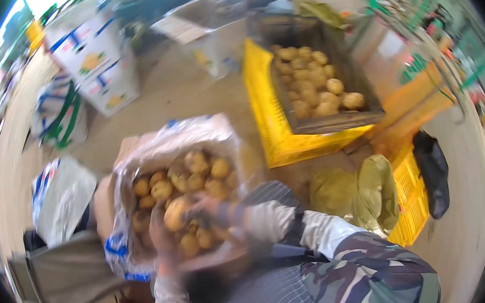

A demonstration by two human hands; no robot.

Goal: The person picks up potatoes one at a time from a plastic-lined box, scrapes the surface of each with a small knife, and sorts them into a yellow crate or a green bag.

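Note:
A plastic-lined cardboard box (231, 129) in front of me holds many round tan-brown potatoes (197, 163). Over its near part, one larger, lighter potato (175, 215) sits between my two hands. My left hand (162, 236) is curled against its left side, blurred by motion. From the right, my right hand (211, 207) closes on the same potato, with something dark around its fingers. Pale sleeves cover both forearms.
A dark wooden crate (333, 122) of similar potatoes rests on a yellow plastic crate (262, 103) at right. Printed white cartons (94, 63) are stacked back left, and an open carton (214, 43) stands behind. A chair (67, 273) is at left, a gold-green sack (351, 193) at right.

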